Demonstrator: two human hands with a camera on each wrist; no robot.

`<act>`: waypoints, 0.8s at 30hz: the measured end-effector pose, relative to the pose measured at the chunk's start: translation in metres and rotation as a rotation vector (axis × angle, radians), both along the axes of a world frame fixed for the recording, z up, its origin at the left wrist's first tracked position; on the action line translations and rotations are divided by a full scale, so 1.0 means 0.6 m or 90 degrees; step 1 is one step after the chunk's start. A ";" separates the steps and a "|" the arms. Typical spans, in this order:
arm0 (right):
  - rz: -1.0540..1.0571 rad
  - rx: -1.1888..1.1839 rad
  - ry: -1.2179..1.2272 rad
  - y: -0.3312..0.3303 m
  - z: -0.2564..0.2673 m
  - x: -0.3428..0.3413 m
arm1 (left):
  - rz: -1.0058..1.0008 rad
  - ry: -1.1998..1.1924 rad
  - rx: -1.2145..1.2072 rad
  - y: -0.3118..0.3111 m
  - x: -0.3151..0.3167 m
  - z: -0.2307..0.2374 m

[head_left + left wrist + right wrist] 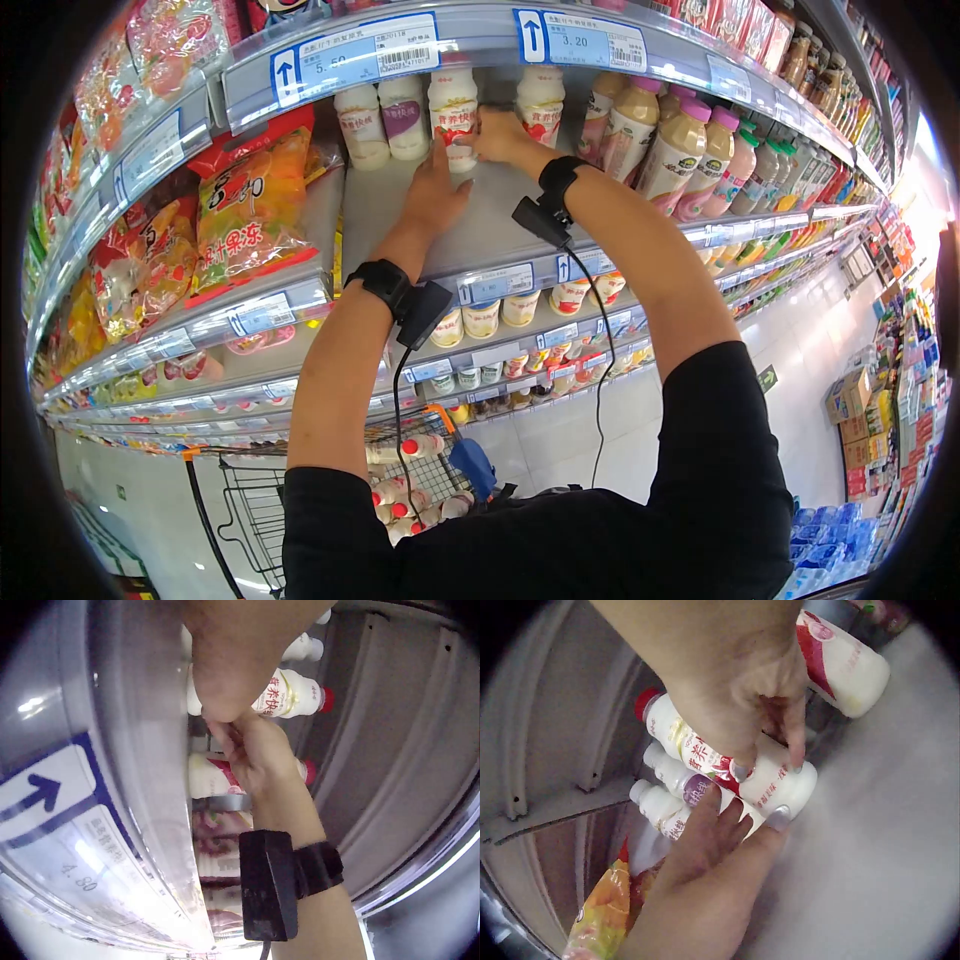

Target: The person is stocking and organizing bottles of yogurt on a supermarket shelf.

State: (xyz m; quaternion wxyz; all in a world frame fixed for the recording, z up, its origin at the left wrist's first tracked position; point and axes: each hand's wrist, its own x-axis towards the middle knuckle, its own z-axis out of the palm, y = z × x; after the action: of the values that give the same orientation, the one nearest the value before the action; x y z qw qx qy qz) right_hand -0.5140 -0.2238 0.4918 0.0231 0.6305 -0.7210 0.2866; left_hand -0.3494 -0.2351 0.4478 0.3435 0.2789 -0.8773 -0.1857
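Note:
On the shelf, a white yogurt-drink bottle (453, 96) with a red label stands at the front between both hands; its red cap shows in the right wrist view. My left hand (437, 198) holds its lower part from the left, thumb (778, 819) near the base and fingers along the side. From the right, my right hand (505, 137) grips the same bottle with curled fingers, fingertips on the label. Two white bottles, one with a purple label (404, 118), stand left of it. Another red-labelled bottle (541, 100) is right of my right hand.
Bagged jelly sweets (255, 205) lie left, purple-capped bottles (675, 155) stand right. A price rail (350, 62) runs above the hands. Yogurt cups (481, 319) fill the shelf below. A shopping cart (260, 500) with several bottles stands beneath; cables hang from both wrist cameras.

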 end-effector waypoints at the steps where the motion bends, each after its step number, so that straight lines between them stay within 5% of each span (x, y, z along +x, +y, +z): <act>1: -0.012 -0.013 0.034 -0.003 0.001 0.000 | -0.011 0.004 0.002 -0.001 0.000 0.000; 5: -0.061 -0.050 0.104 0.044 0.008 0.008 | 0.006 -0.008 -0.049 -0.007 -0.001 -0.009; 14: -0.334 -0.227 -0.026 0.113 -0.014 -0.069 | 0.025 -0.045 0.010 0.009 0.000 0.015; 24: -0.268 -0.150 -0.212 0.073 -0.009 -0.092 | 0.031 -0.060 0.014 0.013 0.006 0.019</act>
State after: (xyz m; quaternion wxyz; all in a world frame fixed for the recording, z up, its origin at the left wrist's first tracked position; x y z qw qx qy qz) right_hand -0.5694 -0.1803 0.4865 0.0363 0.4045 -0.7914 0.4568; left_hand -0.3459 -0.2275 0.4593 0.3032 0.3127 -0.8833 -0.1736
